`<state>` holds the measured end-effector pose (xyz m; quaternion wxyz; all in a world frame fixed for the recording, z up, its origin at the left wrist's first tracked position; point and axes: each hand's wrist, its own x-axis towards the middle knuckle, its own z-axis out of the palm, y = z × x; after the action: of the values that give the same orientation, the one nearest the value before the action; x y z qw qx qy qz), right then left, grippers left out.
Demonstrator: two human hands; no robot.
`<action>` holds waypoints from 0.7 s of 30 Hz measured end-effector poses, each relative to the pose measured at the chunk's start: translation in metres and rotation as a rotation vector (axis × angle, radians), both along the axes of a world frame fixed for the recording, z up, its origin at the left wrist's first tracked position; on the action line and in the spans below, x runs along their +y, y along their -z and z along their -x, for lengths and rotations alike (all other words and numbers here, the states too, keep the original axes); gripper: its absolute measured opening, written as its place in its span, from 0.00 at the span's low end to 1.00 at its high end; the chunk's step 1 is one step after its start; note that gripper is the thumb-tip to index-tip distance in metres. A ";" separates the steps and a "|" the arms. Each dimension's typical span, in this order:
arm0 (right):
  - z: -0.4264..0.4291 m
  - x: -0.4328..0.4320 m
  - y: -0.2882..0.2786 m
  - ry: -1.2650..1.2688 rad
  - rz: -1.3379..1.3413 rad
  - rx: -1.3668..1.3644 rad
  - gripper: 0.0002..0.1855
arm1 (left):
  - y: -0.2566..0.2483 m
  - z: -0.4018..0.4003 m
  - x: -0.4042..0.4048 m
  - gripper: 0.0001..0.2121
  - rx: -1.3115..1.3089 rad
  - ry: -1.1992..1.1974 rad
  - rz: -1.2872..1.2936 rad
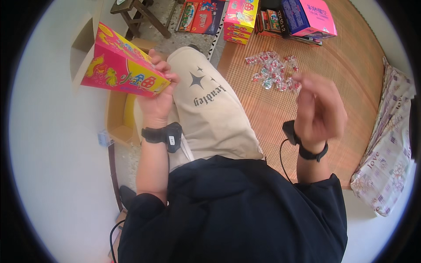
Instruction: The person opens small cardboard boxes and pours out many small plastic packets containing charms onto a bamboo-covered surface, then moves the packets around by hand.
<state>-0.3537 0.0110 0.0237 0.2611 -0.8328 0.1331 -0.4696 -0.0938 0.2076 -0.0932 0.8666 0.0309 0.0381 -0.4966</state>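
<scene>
My left hand (pixel 159 79) grips a pink and yellow printed cardboard box (pixel 123 74) by its right end, raised over an open brown carton (pixel 120 131) beside my leg. The box is tilted, and its contents do not show. At the right, my right hand (pixel 317 105) is lifted above the woven mat (pixel 269 121), slightly blurred, with its fingers bent. Its fingertips overlap the near right edge of a loose pile of small clear-wrapped pieces (pixel 273 70) with red and green parts. Whether they pinch a piece cannot be made out.
Behind the pile stand stacked pink and yellow boxes (pixel 240 19) and a pink and blue box (pixel 310 18). A flat red and blue box (pixel 202 16) lies near a wooden stool (pixel 135 16). Floral fabric (pixel 384 141) is bunched at the right. A cable hangs from my right wrist.
</scene>
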 end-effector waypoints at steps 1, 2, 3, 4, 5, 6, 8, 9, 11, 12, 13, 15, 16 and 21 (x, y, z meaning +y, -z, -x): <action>-0.003 -0.011 0.013 0.027 -0.027 -0.011 0.09 | -0.001 -0.001 0.000 0.28 -0.007 0.002 -0.003; -0.003 -0.021 0.026 0.072 -0.094 0.070 0.08 | -0.001 -0.001 0.001 0.29 -0.065 0.004 -0.002; -0.003 -0.030 0.040 0.115 -0.161 0.151 0.07 | -0.002 0.000 0.003 0.31 -0.125 0.004 -0.003; -0.005 -0.038 0.055 0.159 -0.241 0.272 0.07 | -0.003 0.000 0.004 0.33 -0.187 0.005 -0.004; -0.008 -0.045 0.070 0.204 -0.320 0.397 0.08 | -0.005 0.001 0.007 0.33 -0.253 0.009 -0.040; -0.008 -0.052 0.088 0.223 -0.312 0.488 0.09 | -0.005 0.003 0.008 0.33 -0.320 0.021 -0.071; -0.014 -0.062 0.128 0.231 -0.318 0.659 0.13 | -0.021 0.006 0.010 0.32 -0.424 0.027 -0.105; -0.017 -0.065 0.154 0.198 -0.243 0.668 0.15 | -0.032 0.009 0.009 0.32 -0.456 0.022 -0.093; -0.014 -0.070 0.188 0.177 -0.088 0.697 0.19 | -0.038 0.007 -0.002 0.31 -0.490 0.055 -0.044; -0.019 -0.065 0.190 0.189 -0.136 0.824 0.20 | -0.038 0.006 -0.001 0.30 -0.507 0.061 -0.031; -0.023 -0.064 0.194 0.172 -0.127 0.832 0.20 | -0.037 0.003 0.001 0.30 -0.524 0.067 -0.017; -0.027 -0.062 0.207 0.141 -0.114 0.851 0.20 | -0.034 -0.008 0.008 0.30 -0.551 0.108 -0.016; -0.026 -0.061 0.212 0.138 -0.136 0.896 0.20 | -0.036 -0.009 0.009 0.30 -0.552 0.123 -0.013; -0.022 -0.055 0.209 0.109 -0.127 1.090 0.14 | -0.044 -0.007 0.005 0.31 -0.530 0.170 0.023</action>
<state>-0.3312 -0.0435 -0.1854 0.1793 -0.9299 0.3200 0.0257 -0.0871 0.2129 -0.0492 0.8017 0.1528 -0.1984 -0.5427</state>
